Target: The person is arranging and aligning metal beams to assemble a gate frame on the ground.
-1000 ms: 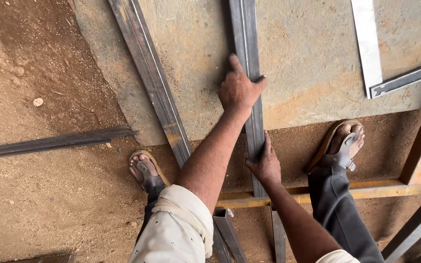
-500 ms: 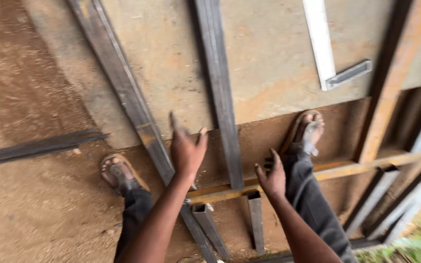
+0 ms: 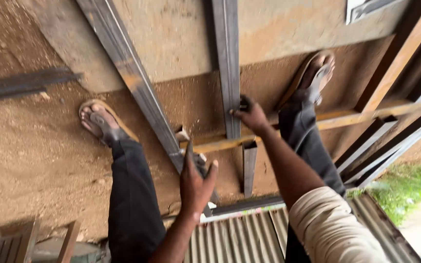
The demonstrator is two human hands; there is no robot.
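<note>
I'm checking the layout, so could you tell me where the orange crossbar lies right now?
In the head view the orange crossbar lies across the dirt floor under the two grey steel bars, just below the right hand and between the person's feet.

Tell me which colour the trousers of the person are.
The trousers are black, seen best in the head view.

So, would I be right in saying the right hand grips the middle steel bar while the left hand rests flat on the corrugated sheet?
Not quite. In the head view the left hand is on the slanted steel bar, not the corrugated sheet. The right hand does grip the middle steel bar.
</note>
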